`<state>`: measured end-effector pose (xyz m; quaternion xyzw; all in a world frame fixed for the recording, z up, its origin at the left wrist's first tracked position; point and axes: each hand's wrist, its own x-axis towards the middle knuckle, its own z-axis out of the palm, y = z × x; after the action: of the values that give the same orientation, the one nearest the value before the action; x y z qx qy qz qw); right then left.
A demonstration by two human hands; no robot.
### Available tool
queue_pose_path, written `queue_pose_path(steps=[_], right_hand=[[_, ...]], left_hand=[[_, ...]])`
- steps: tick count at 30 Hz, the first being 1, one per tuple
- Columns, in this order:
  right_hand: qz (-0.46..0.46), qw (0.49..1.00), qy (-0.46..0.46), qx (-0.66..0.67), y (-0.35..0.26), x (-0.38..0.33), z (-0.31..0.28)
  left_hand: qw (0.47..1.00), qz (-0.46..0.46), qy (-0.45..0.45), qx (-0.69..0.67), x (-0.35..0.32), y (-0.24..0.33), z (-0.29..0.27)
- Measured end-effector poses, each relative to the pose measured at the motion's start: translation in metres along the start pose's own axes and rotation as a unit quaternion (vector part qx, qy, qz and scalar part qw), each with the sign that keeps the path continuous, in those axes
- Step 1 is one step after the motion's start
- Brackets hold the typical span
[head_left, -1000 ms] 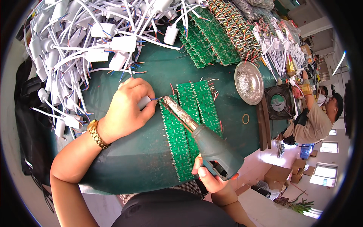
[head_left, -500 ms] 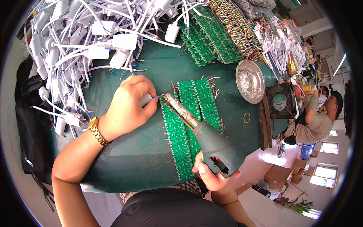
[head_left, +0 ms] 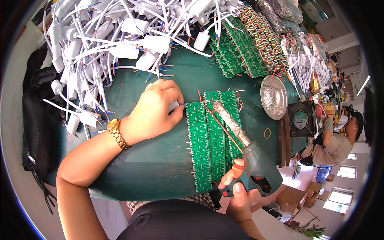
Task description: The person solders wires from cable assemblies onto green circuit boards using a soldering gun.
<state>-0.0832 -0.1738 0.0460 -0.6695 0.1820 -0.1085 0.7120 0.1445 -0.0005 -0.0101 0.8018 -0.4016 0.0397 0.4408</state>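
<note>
My left hand (head_left: 156,107) is closed around a white cable (head_left: 173,106), pinching it near its end. A short blue wire pokes out of the cable to the top left corner of a green circuit board strip (head_left: 198,144). My right hand (head_left: 237,194) grips a green soldering gun (head_left: 260,166) by its handle, low at the right. Its metal barrel points up and left over the boards, and a thin rod runs beside it. The tip is near the strip's top edge, a little right of the blue wire. More green strips (head_left: 218,152) lie alongside, partly under the gun.
White cables with plastic housings (head_left: 156,44) are heaped at the far left. Green boards (head_left: 244,52) lie at the back. A shiny metal dish (head_left: 274,97), a black fan (head_left: 301,119) and a rubber band (head_left: 267,133) are on the right. Another person (head_left: 336,140) sits beyond.
The soldering gun has swung right, its tip moving off the wire end at the strip's corner. My left hand keeps its pinch on the cable. The whole view has shifted slightly.
</note>
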Motion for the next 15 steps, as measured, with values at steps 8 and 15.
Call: queue_pose_path(steps=[8,15], right_hand=[[-0.044,0.999,0.013,0.014,0.0023,0.0016,0.0011],[-0.046,0.998,-0.005,0.054,0.0058,0.0003,-0.0068]], left_hand=[[0.999,-0.018,-0.026,0.028,0.0009,0.0034,-0.0053],[0.999,-0.011,-0.020,0.032,0.0005,0.0029,-0.0040]])
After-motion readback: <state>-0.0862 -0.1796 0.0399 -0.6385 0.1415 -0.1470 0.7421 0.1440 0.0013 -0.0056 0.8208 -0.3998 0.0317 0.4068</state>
